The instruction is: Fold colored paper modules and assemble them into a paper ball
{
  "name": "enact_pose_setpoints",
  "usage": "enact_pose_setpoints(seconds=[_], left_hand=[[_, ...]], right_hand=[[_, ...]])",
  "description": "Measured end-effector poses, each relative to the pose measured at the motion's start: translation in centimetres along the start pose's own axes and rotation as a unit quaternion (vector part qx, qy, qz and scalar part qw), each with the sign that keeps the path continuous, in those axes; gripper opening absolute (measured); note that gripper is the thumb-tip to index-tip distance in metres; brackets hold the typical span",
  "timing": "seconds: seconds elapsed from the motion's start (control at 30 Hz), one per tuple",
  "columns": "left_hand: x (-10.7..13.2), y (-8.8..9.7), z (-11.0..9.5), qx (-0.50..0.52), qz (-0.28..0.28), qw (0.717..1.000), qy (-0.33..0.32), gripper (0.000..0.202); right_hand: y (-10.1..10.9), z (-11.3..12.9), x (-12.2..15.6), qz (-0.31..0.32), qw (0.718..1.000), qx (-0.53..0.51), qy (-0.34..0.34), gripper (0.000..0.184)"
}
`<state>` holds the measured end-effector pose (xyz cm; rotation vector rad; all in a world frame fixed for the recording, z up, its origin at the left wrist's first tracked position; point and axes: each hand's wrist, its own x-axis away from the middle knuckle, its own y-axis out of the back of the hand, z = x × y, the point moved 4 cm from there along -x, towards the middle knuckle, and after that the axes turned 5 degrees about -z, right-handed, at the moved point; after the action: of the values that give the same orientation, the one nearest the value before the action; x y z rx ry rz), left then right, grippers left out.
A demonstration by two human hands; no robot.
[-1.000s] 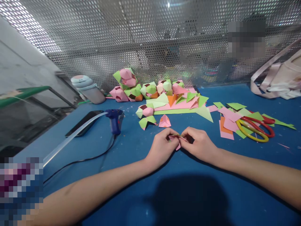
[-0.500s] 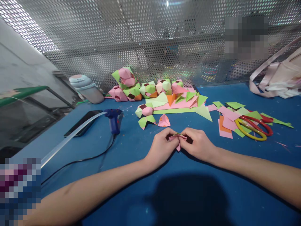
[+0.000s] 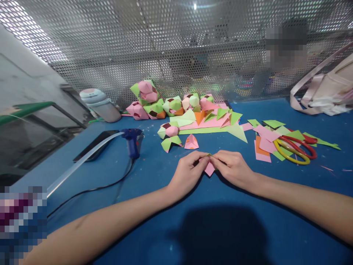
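Observation:
Between my two hands is a small folded paper piece [image 3: 209, 169], pink on the near face with a green edge at the top. My left hand [image 3: 190, 167] pinches its left side, thumb pressed against the paper. The right side is pinched by my right hand [image 3: 233, 167]. My fingers cover much of the paper; a pink corner points down toward me. Just beyond my hands lie a folded pink and orange paper piece [image 3: 191, 142] and a green folded piece [image 3: 171, 142].
A blue glue gun [image 3: 132, 143] with a long glue stick rests beside a black phone-like slab [image 3: 96, 145]. Scissors [image 3: 293, 150] lie among paper scraps [image 3: 263, 147] at right. Folded paper balls [image 3: 156, 108] and a cup [image 3: 100, 105] stand before a perforated metal screen [image 3: 138, 48].
My fingers have pressed in closer on the paper piece. Its sides have folded inward, leaving a narrower pink diamond showing below the thumbs.

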<state>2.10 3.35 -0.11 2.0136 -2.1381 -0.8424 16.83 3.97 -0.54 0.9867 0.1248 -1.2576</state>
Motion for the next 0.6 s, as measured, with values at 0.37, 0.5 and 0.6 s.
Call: enact_pose_setpoints(seconds=[0.37,0.5,0.6], left_hand=[[0.07,0.08,-0.25,-0.023,0.007,1.0,-0.014,0.021],[-0.02,0.1,0.08,-0.001,0.004,1.0,0.008,0.02],[-0.09,0.27,0.29,0.014,-0.009,1.0,0.026,0.021]], right_hand=[[0.02,-0.01,0.02,-0.013,1.0,0.006,0.003,0.024],[-0.06,-0.24,-0.03,-0.007,1.0,0.004,-0.012,0.021],[-0.01,-0.44,-0.18,-0.016,0.999,0.007,-0.036,0.012]])
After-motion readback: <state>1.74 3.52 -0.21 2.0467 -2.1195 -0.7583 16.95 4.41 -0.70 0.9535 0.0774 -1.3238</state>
